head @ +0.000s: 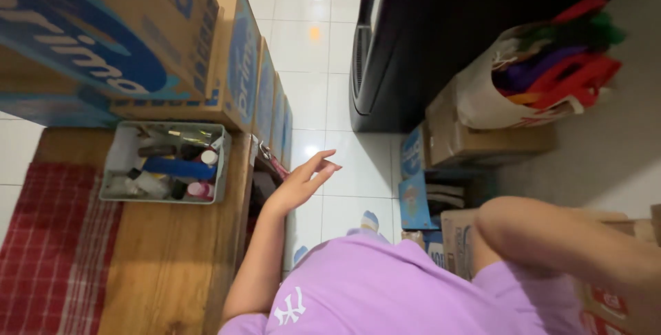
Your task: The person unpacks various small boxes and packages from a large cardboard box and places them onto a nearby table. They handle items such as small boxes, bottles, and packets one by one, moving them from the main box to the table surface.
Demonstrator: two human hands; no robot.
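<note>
White tile floor (310,39); one left hand (303,180) loose; one grey bin (165,163)

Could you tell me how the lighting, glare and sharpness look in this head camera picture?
In the head view, lamp glare spots sit on the white floor tiles; the wide lens bends the cardboard boxes and dark appliance outward; the left hand is slightly soft, hanging open beside the wooden table; the right hand is out of frame.

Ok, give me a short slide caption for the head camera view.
Left hand open beside a wooden table with a grey basket of bottles; right hand out of view.
</note>
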